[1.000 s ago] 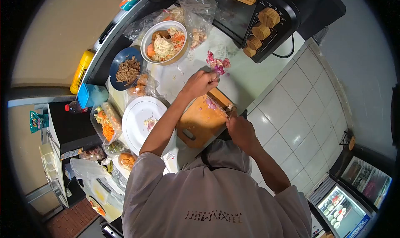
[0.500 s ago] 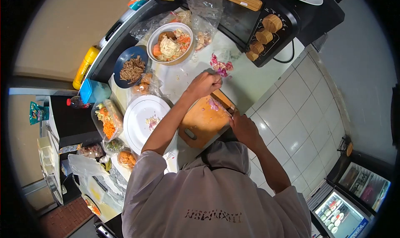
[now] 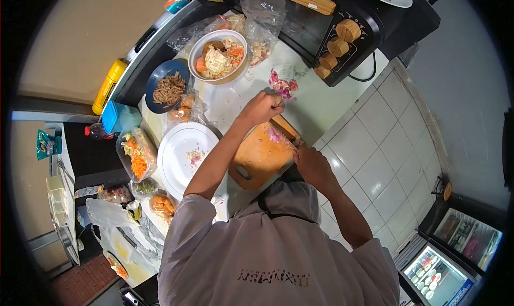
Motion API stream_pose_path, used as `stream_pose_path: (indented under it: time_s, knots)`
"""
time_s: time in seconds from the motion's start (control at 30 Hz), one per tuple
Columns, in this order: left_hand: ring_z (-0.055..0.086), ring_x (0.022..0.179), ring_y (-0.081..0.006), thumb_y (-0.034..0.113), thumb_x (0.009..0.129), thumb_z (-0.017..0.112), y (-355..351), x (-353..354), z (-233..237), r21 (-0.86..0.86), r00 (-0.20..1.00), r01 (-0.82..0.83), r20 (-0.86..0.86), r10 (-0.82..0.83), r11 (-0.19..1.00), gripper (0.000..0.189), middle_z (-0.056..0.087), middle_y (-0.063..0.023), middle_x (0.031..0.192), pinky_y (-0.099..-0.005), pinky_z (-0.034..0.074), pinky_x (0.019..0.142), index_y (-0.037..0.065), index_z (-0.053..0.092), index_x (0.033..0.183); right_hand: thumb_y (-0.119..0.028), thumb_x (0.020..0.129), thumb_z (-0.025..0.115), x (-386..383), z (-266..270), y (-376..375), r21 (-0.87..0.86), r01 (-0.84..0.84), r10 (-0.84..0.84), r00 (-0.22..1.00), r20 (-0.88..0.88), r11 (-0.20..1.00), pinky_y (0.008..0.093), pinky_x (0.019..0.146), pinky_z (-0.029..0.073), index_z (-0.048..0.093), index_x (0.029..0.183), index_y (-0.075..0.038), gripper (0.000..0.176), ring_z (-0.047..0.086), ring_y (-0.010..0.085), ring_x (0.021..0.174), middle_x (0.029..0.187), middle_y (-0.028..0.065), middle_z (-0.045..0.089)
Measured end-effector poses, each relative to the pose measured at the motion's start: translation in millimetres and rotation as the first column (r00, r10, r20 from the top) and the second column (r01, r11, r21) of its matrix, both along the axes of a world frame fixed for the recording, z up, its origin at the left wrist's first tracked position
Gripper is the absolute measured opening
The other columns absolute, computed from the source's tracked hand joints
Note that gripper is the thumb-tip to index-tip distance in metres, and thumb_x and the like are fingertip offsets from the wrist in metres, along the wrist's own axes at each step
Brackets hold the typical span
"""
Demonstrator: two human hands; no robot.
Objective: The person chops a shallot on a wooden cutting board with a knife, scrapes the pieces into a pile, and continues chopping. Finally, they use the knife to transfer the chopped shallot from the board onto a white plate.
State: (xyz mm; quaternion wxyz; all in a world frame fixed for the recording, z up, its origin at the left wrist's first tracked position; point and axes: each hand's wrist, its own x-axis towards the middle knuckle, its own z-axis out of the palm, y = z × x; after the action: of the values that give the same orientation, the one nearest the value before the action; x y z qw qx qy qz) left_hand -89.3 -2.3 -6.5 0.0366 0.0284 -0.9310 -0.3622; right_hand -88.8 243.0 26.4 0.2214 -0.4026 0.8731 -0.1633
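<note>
An orange cutting board (image 3: 257, 159) lies at the counter's near edge, with chopped purple-red shallot (image 3: 274, 136) on its far part. My right hand (image 3: 313, 165) is closed round the handle of a knife (image 3: 289, 137) at the board's right side; the narrow blade slants over the board toward my left hand. Curled into a fist, my left hand (image 3: 262, 109) is at the board's far edge near the blade's far end. Whatever its fingers hold is hidden. Just beyond it lie shallot peels (image 3: 282, 84).
Left of the board is a white plate (image 3: 179, 169) with chopped bits. Farther back stand a bowl of salad (image 3: 224, 77) and a blue plate of shredded meat (image 3: 151, 89). A plastic tub of shredded vegetables (image 3: 124, 159) sits leftmost. A black appliance with wooden knobs (image 3: 369, 25) is at back right.
The view has shifted very slightly. Both hands, the knife and the board stay in nearly the same places.
</note>
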Motion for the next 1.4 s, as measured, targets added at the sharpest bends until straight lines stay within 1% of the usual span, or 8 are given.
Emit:
stream_pose_path:
  time_s: [0.1, 0.17, 0.3, 0.47, 0.57, 0.63, 0.93, 1.4]
  knots:
    - [0.061, 0.071, -0.0349, 0.017, 0.079, 0.061, -0.5, 0.8, 5.2, -0.028, 1.0, -0.015, 0.025, 0.016, 0.999, 0.014, 0.062, -0.0161, 0.073, -0.0419, 0.048, 0.064, 0.003, 0.059, 0.077, -0.031, 0.096, 0.047, 9.0, -4.1, -4.2, -0.054, -0.004, 0.0, 0.998, -0.068, 0.999, 0.0477, 0.062, 0.054, 0.05, 0.095, 0.002, 0.033, 0.066, 0.0393, 0.07, 0.075, 0.0215, 0.064]
    - [0.06, 0.071, -0.0353, 0.017, 0.08, 0.062, 3.2, 7.5, 3.3, -0.092, 0.998, -0.035, 0.053, 0.04, 0.995, 0.015, 0.061, -0.0168, 0.074, -0.0414, 0.046, 0.063, 0.003, 0.059, 0.078, -0.03, 0.096, 0.046, 20.7, -18.1, -8.3, 0.113, 0.149, -0.159, 0.984, 0.085, 0.982, 0.0477, 0.063, 0.053, 0.051, 0.094, 0.003, 0.033, 0.065, 0.0395, 0.072, 0.076, 0.023, 0.063]
    - [0.06, 0.07, -0.0341, 0.017, 0.079, 0.062, -1.8, 4.4, -2.4, -0.1, 0.999, 0.051, 0.007, -0.05, 0.994, 0.016, 0.061, -0.0167, 0.072, -0.042, 0.046, 0.063, 0.002, 0.059, 0.077, -0.03, 0.096, 0.045, 16.4, -4.8, -11.9, 0.136, 0.12, -0.131, 0.989, 0.072, 0.983, 0.0483, 0.065, 0.053, 0.052, 0.091, 0.003, 0.035, 0.065, 0.0399, 0.074, 0.076, 0.0245, 0.063]
    - [0.061, 0.071, -0.0363, 0.016, 0.077, 0.062, -3.3, -1.1, -5.3, 0.03, 0.999, 0.033, -0.01, -0.032, 0.999, 0.013, 0.062, -0.0179, 0.071, -0.0425, 0.048, 0.065, 0.002, 0.062, 0.078, -0.033, 0.097, 0.044, 3.5, 7.8, -3.0, -0.04, 0.019, -0.017, 0.998, 0.052, 0.999, 0.0485, 0.059, 0.053, 0.05, 0.094, 0.002, 0.036, 0.064, 0.0417, 0.069, 0.073, 0.0252, 0.061]
    - [0.061, 0.072, -0.0364, 0.015, 0.077, 0.062, 1.8, 5.0, -3.5, -0.003, 0.999, -0.009, 0.035, 0.009, 1.0, 0.014, 0.062, -0.0184, 0.071, -0.0431, 0.048, 0.065, 0.002, 0.061, 0.077, -0.033, 0.097, 0.044, 7.3, -15.6, -6.7, 0.018, 0.109, -0.11, 0.991, 0.08, 0.994, 0.0506, 0.062, 0.052, 0.05, 0.094, 0.003, 0.036, 0.063, 0.0426, 0.07, 0.073, 0.0263, 0.061]
    - [0.059, 0.068, -0.0357, 0.014, 0.077, 0.063, 2.4, 4.2, -0.6, -0.142, 0.999, 0.022, 0.039, -0.017, 0.99, 0.014, 0.06, -0.0178, 0.071, -0.0418, 0.046, 0.061, 0.001, 0.058, 0.077, -0.032, 0.097, 0.045, 7.8, -18.3, -5.7, 0.0, 0.094, -0.094, 0.993, 0.071, 0.996, 0.0506, 0.062, 0.052, 0.05, 0.095, 0.003, 0.036, 0.063, 0.0427, 0.07, 0.073, 0.0265, 0.061]
    - [0.06, 0.068, -0.0356, 0.012, 0.074, 0.065, 0.2, -1.0, 2.8, 0.033, 1.0, 0.004, -0.007, -0.003, 0.999, 0.015, 0.06, -0.0198, 0.068, -0.0408, 0.046, 0.062, -0.002, 0.06, 0.077, -0.03, 0.096, 0.046, 8.5, 13.6, -2.3, -0.018, 0.078, -0.076, 0.992, 0.103, 0.997, 0.0516, 0.064, 0.051, 0.05, 0.1, 0.003, 0.033, 0.062, 0.045, 0.074, 0.08, 0.0277, 0.062]
    - [0.058, 0.066, -0.0354, 0.013, 0.075, 0.066, -2.7, 0.8, -2.4, 0.006, 0.998, 0.055, 0.022, -0.055, 0.998, 0.016, 0.06, -0.0184, 0.07, -0.0425, 0.044, 0.061, -0.001, 0.058, 0.076, -0.032, 0.097, 0.043, 30.2, 7.5, -13.6, 0.05, 0.112, -0.119, 0.979, 0.166, 0.992, 0.0529, 0.065, 0.051, 0.051, 0.092, 0.005, 0.038, 0.062, 0.0469, 0.075, 0.078, 0.0289, 0.062]
